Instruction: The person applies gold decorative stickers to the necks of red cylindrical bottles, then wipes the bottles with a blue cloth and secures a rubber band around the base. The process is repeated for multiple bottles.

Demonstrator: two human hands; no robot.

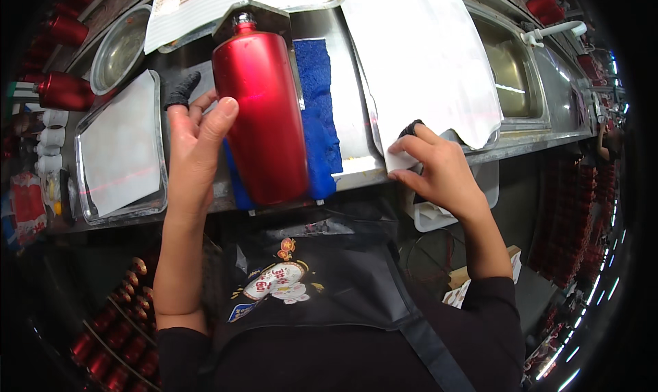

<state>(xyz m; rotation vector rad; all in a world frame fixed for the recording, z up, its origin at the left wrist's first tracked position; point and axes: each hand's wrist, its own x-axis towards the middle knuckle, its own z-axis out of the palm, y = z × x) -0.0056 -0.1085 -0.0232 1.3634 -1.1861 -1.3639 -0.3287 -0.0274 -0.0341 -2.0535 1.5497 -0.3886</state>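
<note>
A large glossy red bottle [264, 111] lies with its dark neck pointing away from me and its wide end at the counter's front edge. Blue cloth [319, 118] is under and beside it, and a dark angular metal piece [277, 16] is behind the neck. My left hand [195, 128] is at the bottle's left side, fingers spread, one wearing a black fingertip cover. Its thumb overlaps the bottle's edge; how firmly it touches is unclear. My right hand [432, 162] pinches the near left corner of a large white sheet [425, 56].
At the left are a clear tray [162, 179] with white paper and a round metal bowl [103, 83]. A sink [531, 121] with a pale tap [555, 32] is at the right. Red bottles [113, 358] stand below left. A white bin [439, 222] sits under the counter.
</note>
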